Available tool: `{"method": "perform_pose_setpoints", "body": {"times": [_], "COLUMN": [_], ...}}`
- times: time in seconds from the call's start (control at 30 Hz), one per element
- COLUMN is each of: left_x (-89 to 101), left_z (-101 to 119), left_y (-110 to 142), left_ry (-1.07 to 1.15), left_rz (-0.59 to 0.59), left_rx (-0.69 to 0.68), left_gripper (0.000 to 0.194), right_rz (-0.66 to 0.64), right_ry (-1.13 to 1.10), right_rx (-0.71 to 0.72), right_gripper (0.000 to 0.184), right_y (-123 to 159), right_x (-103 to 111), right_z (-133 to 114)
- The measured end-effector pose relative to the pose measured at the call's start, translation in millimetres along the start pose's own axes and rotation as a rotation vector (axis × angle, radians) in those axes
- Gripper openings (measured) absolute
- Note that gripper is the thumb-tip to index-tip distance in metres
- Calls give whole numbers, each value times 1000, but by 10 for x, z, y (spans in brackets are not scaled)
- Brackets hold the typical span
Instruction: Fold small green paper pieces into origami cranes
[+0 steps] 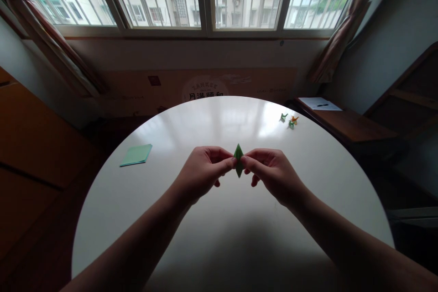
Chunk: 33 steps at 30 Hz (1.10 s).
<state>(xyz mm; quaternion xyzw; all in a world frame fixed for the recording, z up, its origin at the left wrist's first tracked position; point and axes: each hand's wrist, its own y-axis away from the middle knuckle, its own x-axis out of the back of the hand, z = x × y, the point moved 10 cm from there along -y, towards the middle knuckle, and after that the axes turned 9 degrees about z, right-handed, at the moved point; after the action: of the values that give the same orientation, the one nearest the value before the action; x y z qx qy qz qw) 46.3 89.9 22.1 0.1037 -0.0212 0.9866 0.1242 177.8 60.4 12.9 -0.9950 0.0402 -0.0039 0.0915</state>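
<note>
Green folded paper (238, 151): one, a narrow diamond held upright above the middle of the table (102, 210), between the two hands.
Paper stack (137, 154): one, pale green, lying on the left of the table; the sheets are too thin to count.
Small folded figures (284, 117): three on the far right of the table — two green, one orange; the right-hand pair sit so close that I cannot tell whether they touch.
Left hand (208, 166): nearly closed, thumb and forefinger pinching the diamond's left edge, other fingers curled below.
Right hand (270, 164): likewise pinched on the right edge, lower fingers loosely bent.
Cabinet (34, 137): one, orange-brown, at far left.
Printed board (137, 89): one, behind the table, whose far rim hides its lower lettering.
Side table (356, 125): one, wooden, at right, bearing a white sheet (310, 101) and a dark pen (322, 105).
In the way: both thumbs — they cover the diamond's middle edges.
</note>
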Motion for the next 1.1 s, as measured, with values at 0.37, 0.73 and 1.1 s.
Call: {"method": "perform_pose_setpoints", "body": {"times": [0.37,0.73,1.1], "left_x": [-5,-45,-32], "left_z": [-113,-40,-85], "left_y": [1,5,-1], "left_ry": [126,44,142], "left_rz": [-2,-20,24], "left_rx": [155,26,82], "left_gripper": [11,18,16], "right_rz": [-23,-16,-40], "right_ry": [-29,24,85], "right_rx": [-33,-10,24], "right_gripper": [32,21,16], "right_y": [5,-8,33], "right_x": [-20,-18,-72], "right_z": [15,26,-43]}}
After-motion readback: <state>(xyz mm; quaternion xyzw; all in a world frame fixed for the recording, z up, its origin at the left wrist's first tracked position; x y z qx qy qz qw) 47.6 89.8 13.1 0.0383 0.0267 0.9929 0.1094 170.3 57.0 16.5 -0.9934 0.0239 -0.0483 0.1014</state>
